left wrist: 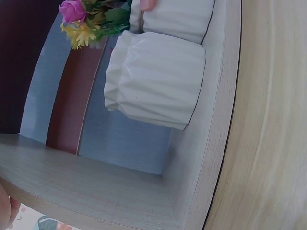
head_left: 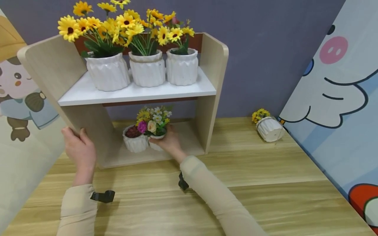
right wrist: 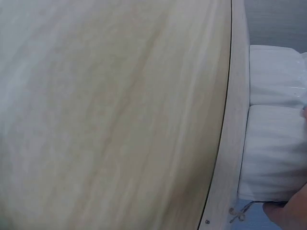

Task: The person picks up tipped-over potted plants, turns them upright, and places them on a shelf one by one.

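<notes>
My left hand (head_left: 79, 147) grips the front edge of the left side panel of a two-tier wooden shelf (head_left: 217, 65). On the lower tier, my right hand (head_left: 171, 142) holds a white ribbed flowerpot (head_left: 156, 146) of mixed flowers, pink, cream, white and yellow. A second white pot with a dark red succulent (head_left: 133, 132) stands just left of it, close beside it. From the left wrist view, the succulent's pot (left wrist: 153, 79) is nearer and the held flowerpot (left wrist: 177, 19) lies beyond. In the right wrist view, fingers (right wrist: 292, 211) lie against the held flowerpot (right wrist: 273, 153), near a twine bow.
Three white pots of yellow sunflowers (head_left: 107, 72) line the white upper tier. Another small pot with yellow flowers (head_left: 270, 129) lies tipped over at the table's back right. The wood-grain table (head_left: 265, 170) meets a grey wall (head_left: 260, 65) and cartoon-printed side panels (head_left: 348, 137).
</notes>
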Available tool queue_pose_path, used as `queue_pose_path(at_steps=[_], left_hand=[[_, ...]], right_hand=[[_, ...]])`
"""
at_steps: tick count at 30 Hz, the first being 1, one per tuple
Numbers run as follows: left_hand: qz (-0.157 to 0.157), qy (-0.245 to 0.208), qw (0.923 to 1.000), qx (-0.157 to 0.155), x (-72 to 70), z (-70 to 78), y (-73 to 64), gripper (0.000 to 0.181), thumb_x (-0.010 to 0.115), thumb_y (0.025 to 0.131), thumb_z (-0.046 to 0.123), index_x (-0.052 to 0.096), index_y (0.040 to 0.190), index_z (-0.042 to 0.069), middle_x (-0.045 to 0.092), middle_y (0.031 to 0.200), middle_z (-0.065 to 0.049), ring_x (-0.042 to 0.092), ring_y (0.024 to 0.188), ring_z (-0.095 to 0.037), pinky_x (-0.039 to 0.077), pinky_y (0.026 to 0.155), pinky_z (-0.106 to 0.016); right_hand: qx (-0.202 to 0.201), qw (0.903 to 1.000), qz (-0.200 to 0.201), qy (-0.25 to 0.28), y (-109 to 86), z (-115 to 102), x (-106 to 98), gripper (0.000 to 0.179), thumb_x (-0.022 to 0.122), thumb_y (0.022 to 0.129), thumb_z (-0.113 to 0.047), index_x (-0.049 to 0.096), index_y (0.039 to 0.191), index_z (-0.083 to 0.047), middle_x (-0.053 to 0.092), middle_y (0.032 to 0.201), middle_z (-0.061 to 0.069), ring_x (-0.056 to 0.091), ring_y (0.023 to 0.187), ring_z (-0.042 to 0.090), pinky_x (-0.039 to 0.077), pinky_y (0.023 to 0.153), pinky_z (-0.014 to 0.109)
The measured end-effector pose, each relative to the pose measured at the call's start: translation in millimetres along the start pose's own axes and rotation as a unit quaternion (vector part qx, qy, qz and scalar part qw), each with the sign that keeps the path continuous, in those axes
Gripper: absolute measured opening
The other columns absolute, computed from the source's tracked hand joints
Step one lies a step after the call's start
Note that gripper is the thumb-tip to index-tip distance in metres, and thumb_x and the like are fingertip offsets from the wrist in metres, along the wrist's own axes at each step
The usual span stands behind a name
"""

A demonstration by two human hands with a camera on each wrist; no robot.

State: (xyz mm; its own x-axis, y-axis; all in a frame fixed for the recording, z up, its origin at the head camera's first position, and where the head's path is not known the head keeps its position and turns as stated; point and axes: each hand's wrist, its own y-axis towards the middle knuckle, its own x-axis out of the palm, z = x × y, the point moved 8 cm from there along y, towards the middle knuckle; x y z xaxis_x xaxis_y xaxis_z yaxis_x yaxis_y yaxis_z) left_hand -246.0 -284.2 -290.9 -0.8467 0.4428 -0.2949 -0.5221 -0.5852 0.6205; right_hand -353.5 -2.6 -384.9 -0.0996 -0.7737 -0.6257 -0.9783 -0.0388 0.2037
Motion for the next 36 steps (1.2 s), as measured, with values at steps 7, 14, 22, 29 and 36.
queue_pose_path(at_steps=[7,14,22,29,36], left_hand=[[-0.009,0.004,0.9999,-0.006,1.5,-0.2,-1.6,0.040,0.037,0.095,0.034,0.039,0.115,-0.001,0.050,0.107,-0.030,0.051,0.105,-0.045,0.037,0.083,-0.054],[-0.011,0.003,0.9999,0.000,3.8,-0.7,-1.8,0.038,0.038,0.095,0.031,0.039,0.115,-0.002,0.050,0.106,-0.029,0.050,0.103,-0.046,0.036,0.083,-0.054],[0.000,0.008,0.9999,0.006,1.0,0.1,-1.0,0.038,0.039,0.095,0.031,0.040,0.113,-0.003,0.050,0.104,-0.031,0.051,0.102,-0.046,0.035,0.081,-0.054],[-0.001,0.015,0.9999,0.004,0.0,-0.3,-1.3,0.039,0.038,0.095,0.032,0.040,0.114,-0.002,0.051,0.105,-0.030,0.051,0.102,-0.046,0.036,0.081,-0.054],[0.003,0.007,1.0000,0.006,-0.6,2.0,-0.6,0.039,0.041,0.095,0.031,0.041,0.113,-0.003,0.052,0.104,-0.028,0.050,0.101,-0.046,0.035,0.081,-0.054]], right_hand=[[0.006,1.0000,0.002,-0.004,3.2,-0.5,7.7,0.096,0.075,0.064,-0.052,0.032,0.138,-0.009,0.039,0.138,0.013,0.044,0.121,0.032,0.041,0.095,0.040],[0.021,0.9997,-0.008,0.006,7.4,-0.7,15.1,0.102,0.074,0.065,-0.052,0.024,0.142,-0.009,0.029,0.144,0.016,0.036,0.128,0.034,0.037,0.099,0.042],[0.008,0.9998,-0.020,-0.003,8.1,-6.0,14.9,0.105,0.073,0.066,-0.053,0.020,0.143,-0.005,0.027,0.145,0.017,0.033,0.130,0.033,0.035,0.101,0.040],[0.000,0.9975,-0.070,0.007,7.2,-6.3,16.4,0.104,0.072,0.070,-0.048,0.015,0.144,-0.004,0.019,0.148,0.019,0.028,0.133,0.034,0.034,0.103,0.040],[-0.023,0.9963,-0.083,0.007,3.5,-7.5,8.6,0.094,0.072,0.073,-0.044,0.019,0.145,-0.013,0.020,0.148,0.013,0.031,0.132,0.029,0.034,0.103,0.038]])
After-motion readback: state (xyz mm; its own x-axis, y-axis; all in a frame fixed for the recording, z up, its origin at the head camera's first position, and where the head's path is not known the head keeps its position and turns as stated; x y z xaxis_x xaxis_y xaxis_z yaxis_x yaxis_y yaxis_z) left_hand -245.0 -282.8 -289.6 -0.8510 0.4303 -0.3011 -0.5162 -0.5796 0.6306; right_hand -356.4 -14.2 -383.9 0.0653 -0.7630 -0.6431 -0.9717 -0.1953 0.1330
